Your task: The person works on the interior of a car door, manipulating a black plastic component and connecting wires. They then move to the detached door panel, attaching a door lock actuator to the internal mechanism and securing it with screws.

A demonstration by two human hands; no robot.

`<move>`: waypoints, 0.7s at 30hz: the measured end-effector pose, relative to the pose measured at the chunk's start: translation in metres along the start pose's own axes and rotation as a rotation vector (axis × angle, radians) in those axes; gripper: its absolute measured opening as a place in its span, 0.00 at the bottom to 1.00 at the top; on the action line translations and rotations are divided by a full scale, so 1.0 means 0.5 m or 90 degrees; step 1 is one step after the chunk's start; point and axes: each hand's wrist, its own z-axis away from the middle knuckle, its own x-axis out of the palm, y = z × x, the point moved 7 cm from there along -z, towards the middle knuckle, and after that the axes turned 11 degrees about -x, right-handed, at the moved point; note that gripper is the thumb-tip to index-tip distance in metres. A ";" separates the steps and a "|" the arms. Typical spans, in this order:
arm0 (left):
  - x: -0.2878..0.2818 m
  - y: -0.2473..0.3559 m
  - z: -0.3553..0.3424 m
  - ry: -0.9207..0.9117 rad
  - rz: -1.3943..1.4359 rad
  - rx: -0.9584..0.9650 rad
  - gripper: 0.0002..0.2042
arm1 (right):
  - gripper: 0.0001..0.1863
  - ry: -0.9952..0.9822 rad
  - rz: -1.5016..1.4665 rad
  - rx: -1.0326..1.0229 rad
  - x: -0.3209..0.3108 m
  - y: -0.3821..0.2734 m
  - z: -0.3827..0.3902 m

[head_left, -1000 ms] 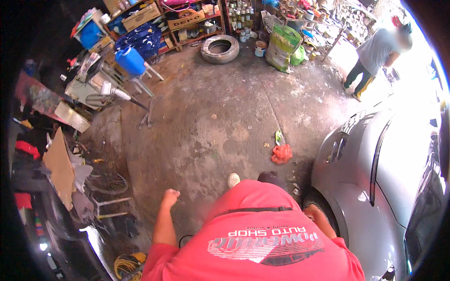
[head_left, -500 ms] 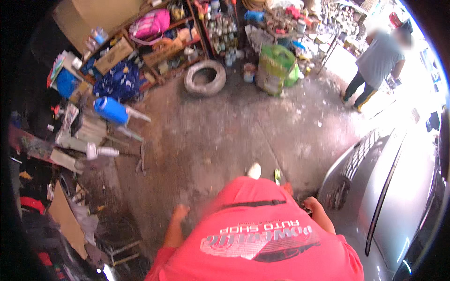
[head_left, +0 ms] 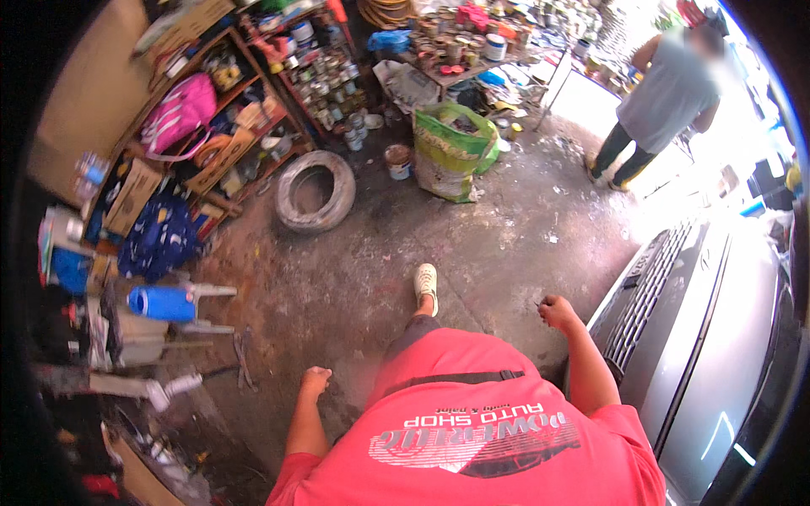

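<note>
My left hand (head_left: 316,380) hangs beside my red shirt (head_left: 472,422), over the bare concrete floor. Its fingers are curled, and nothing shows in them. On the other side my right hand (head_left: 556,312) is held out closed near the silver car's grille (head_left: 648,282), apart from it. A small dark tip pokes out of its fingers, too small to name. One white shoe (head_left: 426,283) of mine is out in front on the floor.
Ahead lie a tyre (head_left: 315,191), a paint bucket (head_left: 398,162) and a green sack (head_left: 451,164). Cluttered shelves (head_left: 253,80) line the left, near a blue water jug (head_left: 162,303). The silver car (head_left: 717,337) stands close on the right. A person (head_left: 666,93) stands far right.
I have stepped forward; the tyre, sack and shelves are nearer. My right hand has swung out forward from my side, and my white shoe is farther out.
</note>
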 end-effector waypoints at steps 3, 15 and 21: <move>-0.086 0.199 -0.039 0.027 -0.038 -0.013 0.17 | 0.18 -0.073 0.084 0.157 0.071 0.206 -0.013; -0.186 1.174 -0.127 0.073 -0.076 0.458 0.13 | 0.18 -0.289 0.316 0.102 0.104 0.416 -0.014; -0.061 1.285 -0.134 0.037 -0.025 0.358 0.15 | 0.17 -0.308 0.482 -0.062 -0.026 0.393 -0.262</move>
